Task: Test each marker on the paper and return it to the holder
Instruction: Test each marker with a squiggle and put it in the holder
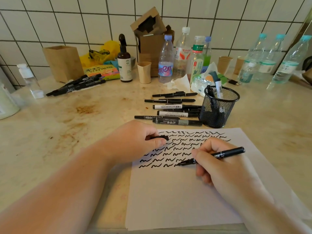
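Observation:
A white paper (177,196) lies in front of me, its upper part filled with rows of black squiggles. My right hand (217,164) grips a black marker (228,153), tip touching the paper at the end of the lowest squiggle row. My left hand (135,141) rests on the paper's upper left edge and pinches the marker's black cap (160,137). A black mesh holder (218,107) stands just beyond the paper with a few markers in it. Several black and white markers (172,108) lie in a pile left of the holder.
Another bunch of black markers (76,85) lies at the back left by a brown paper bag (62,62). Bottles (166,59), paper cups (144,72), tissue, a cardboard box and a spray bottle (124,59) crowd the tiled back wall. Water bottles (276,58) stand at the right.

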